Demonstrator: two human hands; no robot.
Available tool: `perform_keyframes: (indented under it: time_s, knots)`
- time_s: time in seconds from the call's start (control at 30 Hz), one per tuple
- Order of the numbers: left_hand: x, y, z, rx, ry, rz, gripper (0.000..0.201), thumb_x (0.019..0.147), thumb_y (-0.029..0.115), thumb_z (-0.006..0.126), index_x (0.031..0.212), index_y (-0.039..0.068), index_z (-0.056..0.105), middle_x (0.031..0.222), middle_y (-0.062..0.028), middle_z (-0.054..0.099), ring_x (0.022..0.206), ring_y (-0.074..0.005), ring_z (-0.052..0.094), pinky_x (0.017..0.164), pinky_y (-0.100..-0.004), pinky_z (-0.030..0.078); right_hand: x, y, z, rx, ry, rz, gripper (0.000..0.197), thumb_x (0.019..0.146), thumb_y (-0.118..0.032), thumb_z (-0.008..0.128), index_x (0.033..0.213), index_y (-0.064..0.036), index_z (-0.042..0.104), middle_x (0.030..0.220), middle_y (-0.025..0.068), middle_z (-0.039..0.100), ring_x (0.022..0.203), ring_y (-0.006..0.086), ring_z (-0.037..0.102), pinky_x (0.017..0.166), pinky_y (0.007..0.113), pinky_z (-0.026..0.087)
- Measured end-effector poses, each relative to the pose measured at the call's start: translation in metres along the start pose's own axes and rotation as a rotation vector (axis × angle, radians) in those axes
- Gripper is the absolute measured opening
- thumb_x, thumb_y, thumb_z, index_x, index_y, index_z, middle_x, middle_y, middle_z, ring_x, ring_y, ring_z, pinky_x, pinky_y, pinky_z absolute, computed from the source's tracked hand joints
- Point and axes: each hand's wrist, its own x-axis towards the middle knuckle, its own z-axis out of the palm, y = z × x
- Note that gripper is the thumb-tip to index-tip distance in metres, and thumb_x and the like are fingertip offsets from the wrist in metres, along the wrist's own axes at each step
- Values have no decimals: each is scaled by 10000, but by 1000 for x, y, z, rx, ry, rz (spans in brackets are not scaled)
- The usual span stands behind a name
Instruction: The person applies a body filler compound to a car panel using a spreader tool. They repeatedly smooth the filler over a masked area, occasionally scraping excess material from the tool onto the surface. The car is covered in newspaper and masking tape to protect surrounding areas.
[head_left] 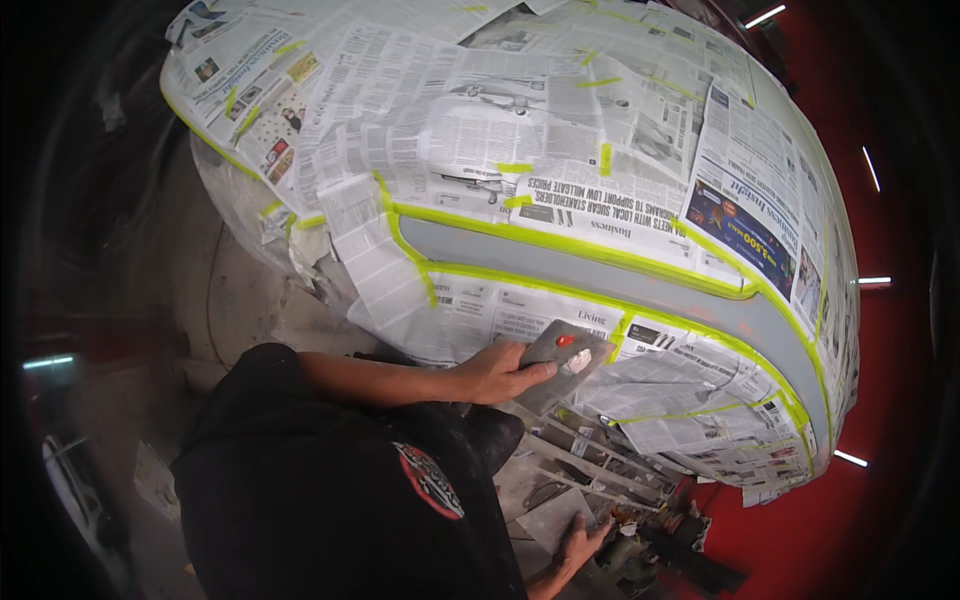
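Observation:
My left hand [497, 372] is closed on the edge of a flat grey mixing board [545, 378]. A dab of red paste [565, 341] and a whitish lump of paste [579, 361] lie on the board. Just beyond it is a car body panel, covered in newspaper [480, 130] and yellow-green masking tape [560, 240]. Between the tape lines shows a bare grey strip [520, 255] of panel. Lower down, my right hand [578, 549] has its thumb and fingers around the edge of a flat, squarish grey plate [556, 517], whose exact kind is unclear.
Below the panel stands a pale slatted rack or cart [590, 455], with dark clutter [670, 550] beside my right hand. Red flooring [790, 540] lies to the right. Crumpled plastic sheeting [265, 225] hangs at the panel's left end.

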Motion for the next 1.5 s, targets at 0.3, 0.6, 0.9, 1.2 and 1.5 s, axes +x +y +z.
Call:
perform_keyframes:
  time_s: [0.3,0.6,0.9,1.2,1.5]
  knots:
    - [54,2,-70,-373,532,249,562,1065,407,359,1291,-93,478,1134,-190,636,934,-252,702,756,-333,614,-39,-29,93,255,-455,205,473,773,-70,749,1196,27,561,1113,137,637,1001,239,606,904,352,469]
    - [60,23,-169,-267,965,376,408,1040,283,504,1092,-110,605,1002,-154,682,847,-230,723,683,-296,616,-65,-52,61,282,-547,489,484,822,-158,743,1236,19,565,1154,133,638,987,244,627,873,382,485]
    - [90,24,-133,-359,819,342,479,1051,351,459,1067,-98,625,946,-149,696,827,-229,728,683,-299,608,-37,-22,65,127,-102,262,760,978,-529,527,1459,15,305,1388,240,470,1151,394,576,786,501,590]
    - [281,89,-67,-452,584,592,499,1044,369,465,1029,-102,627,866,-161,707,771,-232,733,656,-311,603,-24,5,89,-165,231,-66,673,1030,-316,459,1511,80,205,1473,345,359,1352,452,406,1100,457,344]
    - [430,75,15,-478,504,670,494,1043,373,466,982,-77,660,805,-161,721,718,-203,722,624,-288,571,206,-206,34,-256,642,-900,487,1027,-132,460,1435,88,313,1334,264,475,1176,319,533,1012,413,427]
